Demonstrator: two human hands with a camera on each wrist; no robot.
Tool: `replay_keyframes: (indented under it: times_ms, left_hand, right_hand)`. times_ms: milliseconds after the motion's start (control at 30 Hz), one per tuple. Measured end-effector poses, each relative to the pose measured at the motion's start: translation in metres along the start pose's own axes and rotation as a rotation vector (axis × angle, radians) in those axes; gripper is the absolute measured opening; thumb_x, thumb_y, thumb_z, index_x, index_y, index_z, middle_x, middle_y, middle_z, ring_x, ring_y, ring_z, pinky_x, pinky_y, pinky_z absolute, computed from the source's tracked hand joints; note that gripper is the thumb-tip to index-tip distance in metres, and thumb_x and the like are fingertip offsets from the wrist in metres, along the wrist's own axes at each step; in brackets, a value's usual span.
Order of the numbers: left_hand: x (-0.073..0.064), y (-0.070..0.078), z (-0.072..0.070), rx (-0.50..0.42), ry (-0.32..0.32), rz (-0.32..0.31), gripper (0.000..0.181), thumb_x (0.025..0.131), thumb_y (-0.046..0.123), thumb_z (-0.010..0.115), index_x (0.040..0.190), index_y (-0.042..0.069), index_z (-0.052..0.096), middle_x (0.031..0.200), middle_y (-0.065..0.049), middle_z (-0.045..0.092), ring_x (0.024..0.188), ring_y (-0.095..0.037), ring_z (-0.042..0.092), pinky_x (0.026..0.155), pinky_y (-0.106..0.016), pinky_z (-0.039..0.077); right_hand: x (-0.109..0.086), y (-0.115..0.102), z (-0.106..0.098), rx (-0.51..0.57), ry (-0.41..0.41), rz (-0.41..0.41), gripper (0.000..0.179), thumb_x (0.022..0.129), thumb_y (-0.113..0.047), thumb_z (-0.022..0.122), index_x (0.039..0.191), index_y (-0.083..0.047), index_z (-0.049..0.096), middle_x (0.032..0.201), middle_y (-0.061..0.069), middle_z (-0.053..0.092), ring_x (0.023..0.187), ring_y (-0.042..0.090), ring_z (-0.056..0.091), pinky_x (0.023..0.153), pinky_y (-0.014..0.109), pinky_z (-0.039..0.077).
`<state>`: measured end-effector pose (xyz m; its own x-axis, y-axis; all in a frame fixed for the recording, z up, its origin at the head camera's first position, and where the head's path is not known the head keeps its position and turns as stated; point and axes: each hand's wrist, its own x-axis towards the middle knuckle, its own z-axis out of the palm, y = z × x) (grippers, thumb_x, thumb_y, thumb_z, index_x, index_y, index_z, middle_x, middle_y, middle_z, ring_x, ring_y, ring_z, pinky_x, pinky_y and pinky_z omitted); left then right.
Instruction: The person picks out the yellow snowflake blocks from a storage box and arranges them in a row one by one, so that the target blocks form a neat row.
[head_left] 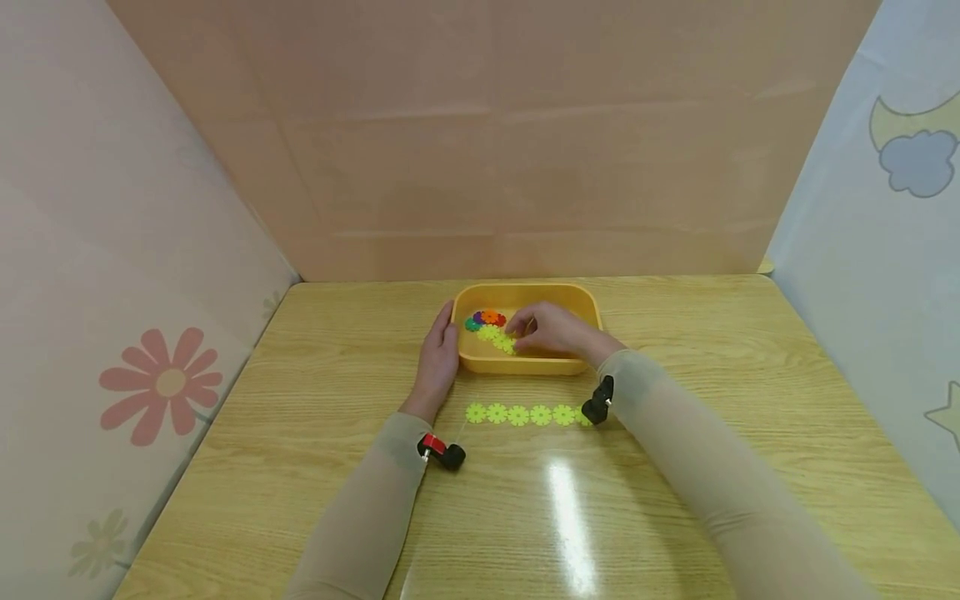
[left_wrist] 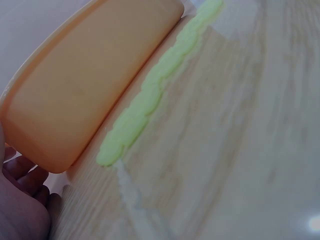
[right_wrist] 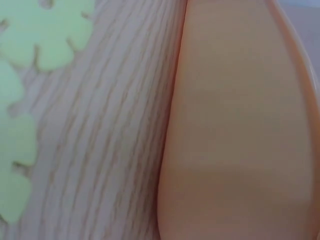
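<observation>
My left hand [head_left: 437,358] lies along the left end of a yellow plastic tray [head_left: 487,366], fingers against its outside wall. In the left wrist view, the fingers [left_wrist: 31,181] show beside the tray's lower corner. My right hand [head_left: 553,328] reaches over the tray's near rim, its thumb and fingers bent apart at a small heap of yellow-green flower-shaped discs [head_left: 497,337]. The right wrist view shows the tray's outer wall [right_wrist: 240,125] but not the hand. Behind the heap lie an orange disc [head_left: 490,317], a green disc [head_left: 472,324], and purple and red ones.
In front of the tray, several yellow-green notched discs [head_left: 518,415] form a straight row on the wooden table [head_left: 337,358]. My right wrist camera [head_left: 598,402] overlaps the row's right end. A brown back panel [head_left: 495,167] and printed side panels surround the table.
</observation>
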<state>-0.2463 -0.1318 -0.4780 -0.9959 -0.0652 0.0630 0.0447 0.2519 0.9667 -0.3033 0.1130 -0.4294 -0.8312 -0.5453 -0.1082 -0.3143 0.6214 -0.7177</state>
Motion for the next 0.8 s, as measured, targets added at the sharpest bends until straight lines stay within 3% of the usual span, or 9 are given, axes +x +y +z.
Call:
replay_keyframes:
  times_ms: [267, 800]
  left_hand:
    - [0.0, 0.0018, 0.0003, -0.008, 0.001, 0.015, 0.059, 0.12, 0.035, 0.036, 0.176, 0.018, 0.032, 0.179, 0.002, 0.033, 0.165, -0.021, 0.027, 0.134, -0.046, 0.024]
    - [-0.0024, 0.0027, 0.0005, -0.01, -0.002, -0.008, 0.06, 0.119, 0.038, 0.036, 0.177, 0.023, 0.031, 0.179, 0.003, 0.032, 0.166, -0.02, 0.025, 0.135, -0.046, 0.023]
  right_hand:
    - [0.0018, 0.0032, 0.0014, 0.008, -0.016, 0.013, 0.026, 0.096, -0.013, 0.088, 0.121, -0.01, 0.082, 0.112, 0.004, 0.076, 0.103, 0.026, 0.065, 0.098, 0.042, 0.057]
    - [-0.0001, 0.0012, 0.0019, -0.027, -0.029, -0.003, 0.024, 0.096, -0.012, 0.088, 0.117, -0.007, 0.078, 0.109, 0.007, 0.072, 0.1, 0.025, 0.062, 0.095, 0.041, 0.055]
